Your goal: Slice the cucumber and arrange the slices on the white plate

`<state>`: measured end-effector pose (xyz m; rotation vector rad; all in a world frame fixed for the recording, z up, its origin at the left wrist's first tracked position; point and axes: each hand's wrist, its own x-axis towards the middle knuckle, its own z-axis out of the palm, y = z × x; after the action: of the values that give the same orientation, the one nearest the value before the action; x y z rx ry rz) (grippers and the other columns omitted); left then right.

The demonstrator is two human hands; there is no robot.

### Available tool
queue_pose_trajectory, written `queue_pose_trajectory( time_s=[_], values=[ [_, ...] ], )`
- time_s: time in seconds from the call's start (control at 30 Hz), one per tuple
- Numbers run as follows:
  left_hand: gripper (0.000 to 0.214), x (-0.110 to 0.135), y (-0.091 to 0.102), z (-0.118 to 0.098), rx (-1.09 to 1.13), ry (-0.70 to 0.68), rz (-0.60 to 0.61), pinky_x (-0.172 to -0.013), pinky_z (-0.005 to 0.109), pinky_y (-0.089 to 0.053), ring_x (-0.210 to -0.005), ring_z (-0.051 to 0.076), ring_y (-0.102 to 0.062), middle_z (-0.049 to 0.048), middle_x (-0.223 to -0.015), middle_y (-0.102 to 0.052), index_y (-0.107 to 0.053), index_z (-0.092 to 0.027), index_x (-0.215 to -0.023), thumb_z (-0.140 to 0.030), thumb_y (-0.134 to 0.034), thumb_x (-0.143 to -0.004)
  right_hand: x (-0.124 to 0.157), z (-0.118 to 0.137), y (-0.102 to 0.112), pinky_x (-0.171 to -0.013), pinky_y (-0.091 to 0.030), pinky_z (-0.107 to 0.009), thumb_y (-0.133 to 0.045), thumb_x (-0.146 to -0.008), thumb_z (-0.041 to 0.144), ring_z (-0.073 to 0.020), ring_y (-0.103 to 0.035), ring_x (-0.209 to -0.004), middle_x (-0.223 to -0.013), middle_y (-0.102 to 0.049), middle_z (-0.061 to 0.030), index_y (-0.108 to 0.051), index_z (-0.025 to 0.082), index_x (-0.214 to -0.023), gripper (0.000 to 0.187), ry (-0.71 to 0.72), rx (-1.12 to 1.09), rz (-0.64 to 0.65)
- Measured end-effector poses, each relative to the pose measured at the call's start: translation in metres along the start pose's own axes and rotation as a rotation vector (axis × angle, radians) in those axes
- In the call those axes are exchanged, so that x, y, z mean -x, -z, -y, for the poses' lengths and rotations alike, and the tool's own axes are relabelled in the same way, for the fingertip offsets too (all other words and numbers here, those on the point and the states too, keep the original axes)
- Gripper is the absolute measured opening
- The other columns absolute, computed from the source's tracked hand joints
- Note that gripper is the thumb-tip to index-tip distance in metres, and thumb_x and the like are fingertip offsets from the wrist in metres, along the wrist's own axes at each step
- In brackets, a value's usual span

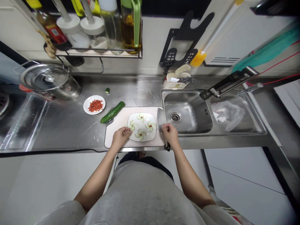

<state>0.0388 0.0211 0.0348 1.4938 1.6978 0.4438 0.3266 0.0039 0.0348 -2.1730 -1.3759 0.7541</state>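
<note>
On a white cutting board lies a white square plate bearing several pinwheels of thin cucumber slices, with red bits at their centres. My left hand is at the plate's left edge, fingertips pinched beside the left pinwheel; what they hold, if anything, is too small to tell. To the right of the plate, my right hand has its fingers drawn together over the kitchen knife, whose black handle points toward me. Anything in those fingertips is hidden. A cut cucumber rests across the board's upper left corner.
Left of the board stands a small white plate of chopped red pieces, with a cucumber end nearby. A lidded steel pot is farther left. The sink adjoins the board's right side. A rack holds bottles and jars.
</note>
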Motion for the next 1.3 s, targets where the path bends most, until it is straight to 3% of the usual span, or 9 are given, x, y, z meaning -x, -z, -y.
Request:
queue_pose_trajectory(
  time_s=[0.2,0.37,0.63,0.87,1.03,1.3],
  values=[
    [0.032,-0.006,0.014,0.008,0.158,-0.002,-0.06,-0.056,0.021,-0.037,-0.056,0.009,-0.045,-0.0028,-0.065,-0.057,-0.068,-0.02,-0.086,-0.048,-0.059,-0.073,-0.001,-0.021,0.005,-0.058,-0.036,-0.025,-0.046,-0.077,0.053,-0.0142,-0.049,-0.056,-0.058,-0.053,0.0016,-0.058,0.019,-0.077,0.036,-0.005,-0.042,-0.084],
    [0.03,-0.021,0.044,0.01,0.173,-0.015,-0.201,-0.058,0.021,-0.038,-0.058,0.01,-0.045,-0.0021,-0.065,-0.055,-0.066,-0.018,-0.084,-0.045,-0.056,-0.075,-0.005,-0.023,0.002,-0.056,-0.037,-0.027,-0.047,-0.074,0.058,-0.0156,-0.049,-0.053,-0.054,-0.052,0.0014,-0.058,0.02,-0.075,0.04,0.002,-0.049,-0.089],
    [0.027,-0.049,0.095,0.027,-0.022,0.02,-0.48,-0.061,0.021,-0.037,-0.06,0.01,-0.05,-0.0014,-0.07,-0.061,-0.068,-0.02,-0.087,-0.041,-0.055,-0.077,-0.005,-0.012,0.006,-0.056,-0.038,-0.028,-0.046,-0.071,0.061,-0.0169,-0.051,-0.053,-0.056,-0.056,-0.001,-0.06,0.021,-0.074,0.042,0.004,-0.047,-0.1],
    [0.025,-0.076,0.12,0.045,-0.134,0.127,-0.559,-0.065,0.021,-0.04,-0.066,0.012,-0.057,-0.0009,-0.075,-0.066,-0.068,-0.022,-0.09,-0.039,-0.054,-0.079,-0.008,-0.008,0.013,-0.055,-0.04,-0.03,-0.046,-0.067,0.066,-0.0193,-0.055,-0.053,-0.056,-0.059,-0.0032,-0.061,0.02,-0.073,0.049,-0.006,-0.031,-0.106],
    [0.021,-0.106,0.137,0.05,-0.307,0.189,-0.56,-0.071,0.024,-0.042,-0.081,0.017,-0.061,0.0025,-0.09,-0.069,-0.068,-0.025,-0.093,-0.034,-0.053,-0.082,-0.01,-0.006,0.012,-0.055,-0.041,-0.03,-0.047,-0.068,0.067,-0.0188,-0.055,-0.052,-0.057,-0.06,-0.0038,-0.063,0.019,-0.075,0.051,0.006,-0.036,-0.111],
    [0.022,-0.151,0.142,0.058,-0.58,0.094,-0.339,-0.078,0.027,-0.044,-0.095,0.02,-0.059,0.0046,-0.111,-0.063,-0.067,-0.027,-0.099,-0.028,-0.052,-0.082,-0.008,-0.006,0.014,-0.051,-0.039,-0.027,-0.046,-0.071,0.068,-0.0167,-0.052,-0.049,-0.054,-0.058,-0.0025,-0.063,0.019,-0.072,0.052,0.052,-0.028,-0.148]
  ],
)
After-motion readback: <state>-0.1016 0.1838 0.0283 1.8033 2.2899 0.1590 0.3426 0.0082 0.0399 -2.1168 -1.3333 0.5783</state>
